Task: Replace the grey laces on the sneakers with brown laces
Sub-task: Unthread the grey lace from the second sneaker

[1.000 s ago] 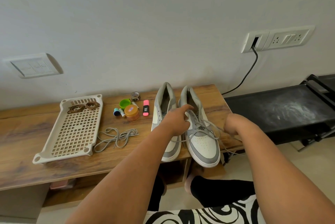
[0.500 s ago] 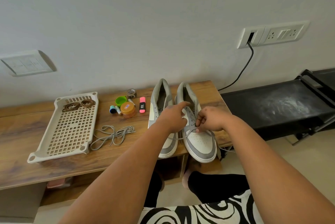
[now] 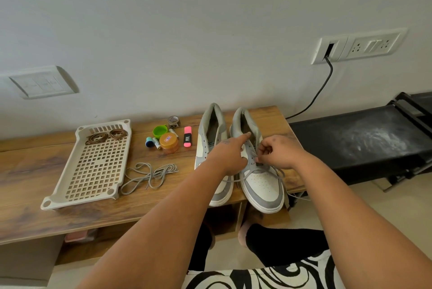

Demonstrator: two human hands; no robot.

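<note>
Two grey-and-white sneakers stand side by side on the wooden bench, toes toward me. The left sneaker [image 3: 211,139] has no lace in it. The right sneaker [image 3: 263,185] still carries a grey lace [image 3: 251,173], loose over the toe. My left hand [image 3: 230,155] rests on the right sneaker's tongue area, index finger stretched toward the heel. My right hand [image 3: 278,152] pinches the grey lace at the eyelets. A removed grey lace [image 3: 149,175] lies loose on the bench. Brown laces [image 3: 106,136] sit in the back of the beige tray [image 3: 70,192].
Behind the loose lace stand an orange-lidded jar [image 3: 168,142], a green cap [image 3: 159,130], a pink highlighter [image 3: 187,139], a tape roll [image 3: 174,122] and small tubes. A black treadmill deck [image 3: 357,139] adjoins the bench [image 3: 35,164] on the right. A black cable [image 3: 320,92] hangs from the wall socket.
My right hand moved from the sneaker's right side in onto the eyelets and now pinches the lace higher up. My left hand stays on the sneaker.
</note>
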